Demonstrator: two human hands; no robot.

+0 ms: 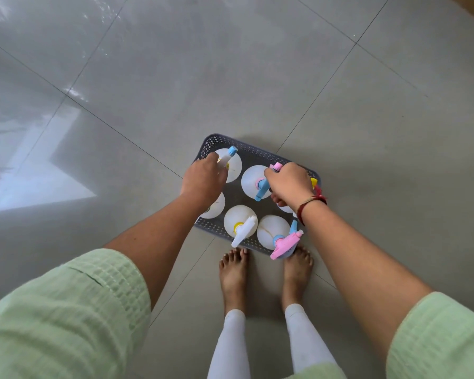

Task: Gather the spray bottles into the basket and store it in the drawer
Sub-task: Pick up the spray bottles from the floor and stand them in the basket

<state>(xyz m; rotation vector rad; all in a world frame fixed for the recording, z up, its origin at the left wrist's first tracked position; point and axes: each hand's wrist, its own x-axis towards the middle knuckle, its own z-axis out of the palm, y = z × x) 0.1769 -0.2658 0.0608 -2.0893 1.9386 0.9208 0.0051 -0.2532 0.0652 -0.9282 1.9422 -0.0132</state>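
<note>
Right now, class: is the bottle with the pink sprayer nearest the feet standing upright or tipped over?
Upright: the bottle with the pink sprayer shows its round shoulder from above, standing inside the basket.

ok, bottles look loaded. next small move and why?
Probably let go of the sprayers and take the basket by its rim. Six or so spray bottles stand upright inside it, none visible on the floor, and the left hand and right hand rest on sprayer heads, not the rim.
</note>
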